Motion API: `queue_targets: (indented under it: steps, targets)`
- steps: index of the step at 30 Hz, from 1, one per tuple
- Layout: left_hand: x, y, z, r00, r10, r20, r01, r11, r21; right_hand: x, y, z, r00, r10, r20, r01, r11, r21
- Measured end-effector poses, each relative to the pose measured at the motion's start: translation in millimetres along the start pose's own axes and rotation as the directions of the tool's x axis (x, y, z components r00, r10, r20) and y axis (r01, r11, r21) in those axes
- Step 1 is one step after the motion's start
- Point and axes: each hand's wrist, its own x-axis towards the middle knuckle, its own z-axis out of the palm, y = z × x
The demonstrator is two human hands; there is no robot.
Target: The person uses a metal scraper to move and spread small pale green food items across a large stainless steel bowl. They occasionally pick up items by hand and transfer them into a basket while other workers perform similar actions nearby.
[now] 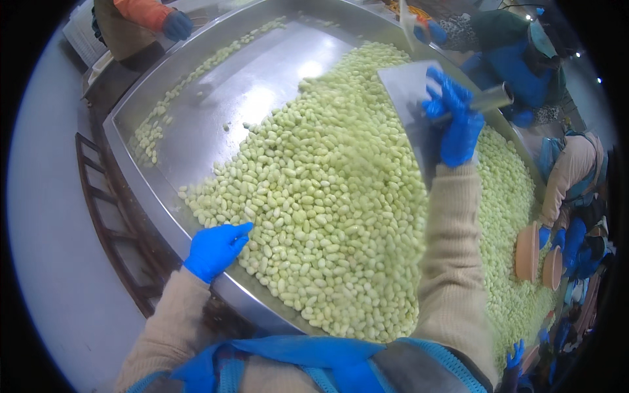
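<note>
A broad stainless-steel tray [206,105] lies before me with a heap of pale green, oval produce pieces [304,196]. My right hand [454,118], in a blue glove, grips the tubular metal handle [491,98] of a flat metal plate tool [408,93] over the heap's right side. The hand and the plate are blurred, and my forearm hides part of the heap. At the tray's near-left rim is my left hand [216,250], also blue-gloved. Its index finger points at the heap's edge and nothing shows in its grasp.
A dark slatted frame [113,216] runs along the tray's left outside. Across the tray stands a person with a gloved hand [177,25] by the rim. Other workers [575,162] line the right side, near pink basins [527,253]. A thin row of pieces [196,76] follows the far-left wall.
</note>
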Motion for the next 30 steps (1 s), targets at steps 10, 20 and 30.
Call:
queue_targets:
  steps: [10, 20, 30]
  targets:
    - [-0.1, 5.5, -8.5, 0.999, 0.037, -0.011, -0.038, 0.991, -0.131, 97.1, 111.4, 45.3, 0.997, 0.075, 0.01, -0.075, 0.997, -0.009]
    - [2.4, 6.0, -11.9, 0.999, 0.047, 0.015, -0.043, 0.985, -0.165, 46.0, 225.5, -14.3, 0.83, 0.553, -0.072, -0.556, 0.813, -0.172]
    - [-1.0, 1.9, -6.4, 0.995, 0.093, -0.021, -0.095, 0.973, -0.211, 61.6, 139.5, 72.0, 0.949, 0.297, 0.103, -0.286, 0.952, -0.106]
